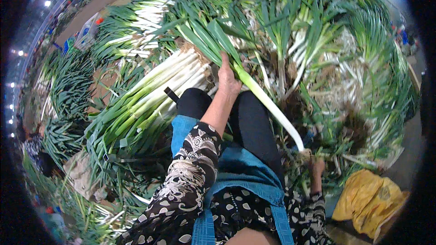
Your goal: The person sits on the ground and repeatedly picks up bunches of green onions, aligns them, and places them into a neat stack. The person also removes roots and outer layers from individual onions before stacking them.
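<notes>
My left hand (pixel 228 76) is closed around one long green onion (pixel 269 102), where its white stalk turns to green leaves. The onion slants across my right thigh, leaves up and root end at lower right. My right hand (pixel 316 167) is at that root end, fingers curled on it; they are small and partly blurred. Left of my knees lies a thick bundle of green onions (pixel 163 86), their white root ends toward my left hand and leaves spreading to the lower left. More green onions (pixel 303 44), with soil and roots on them, are heaped beyond my right knee.
Rows of white-stalked green onions (pixel 148 13) lie at the upper left. Dark green leaves (pixel 69 85) pile up further left. A crumpled yellow sack (pixel 371 202) is beside my right arm. Loose trimmings (pixel 344 71) cover the right side. A pale cloth or sack (pixel 80 173) lies at lower left.
</notes>
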A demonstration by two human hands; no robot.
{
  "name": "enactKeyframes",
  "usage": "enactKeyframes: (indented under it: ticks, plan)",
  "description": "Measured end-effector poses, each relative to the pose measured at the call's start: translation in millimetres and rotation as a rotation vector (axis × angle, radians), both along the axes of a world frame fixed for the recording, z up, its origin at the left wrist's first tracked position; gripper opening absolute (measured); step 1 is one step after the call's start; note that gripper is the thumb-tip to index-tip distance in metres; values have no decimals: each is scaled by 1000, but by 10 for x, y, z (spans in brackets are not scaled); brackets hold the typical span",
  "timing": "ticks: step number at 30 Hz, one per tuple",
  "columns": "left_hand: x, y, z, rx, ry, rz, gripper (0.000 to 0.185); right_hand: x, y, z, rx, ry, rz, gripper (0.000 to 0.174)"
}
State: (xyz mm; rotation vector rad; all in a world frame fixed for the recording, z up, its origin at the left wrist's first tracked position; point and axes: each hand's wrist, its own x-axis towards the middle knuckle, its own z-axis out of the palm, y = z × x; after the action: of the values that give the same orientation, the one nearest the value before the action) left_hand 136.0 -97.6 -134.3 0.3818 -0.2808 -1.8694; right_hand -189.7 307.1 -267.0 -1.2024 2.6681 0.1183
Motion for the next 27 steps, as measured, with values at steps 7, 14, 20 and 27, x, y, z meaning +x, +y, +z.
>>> enactKeyframes:
  ticks: [7, 14, 20, 27]
  plan:
    - [-319, 172, 5, 129, -12, -20, 65, 314, -131, 1090, -599, -407, 315, 69]
    - [6, -56, 267, 37, 173, -181, 42, 1157, -656, 1614, -468, -134, 245, 37]
    - [996, -751, 610, -302, 477, -97, 52, 885, -750, 1992, -466, -211, 345, 25]
    - [3264, -582, 1140, -520, 392, 293, 47, 1483, -2162, 2063, -691, -72, 707, 32]
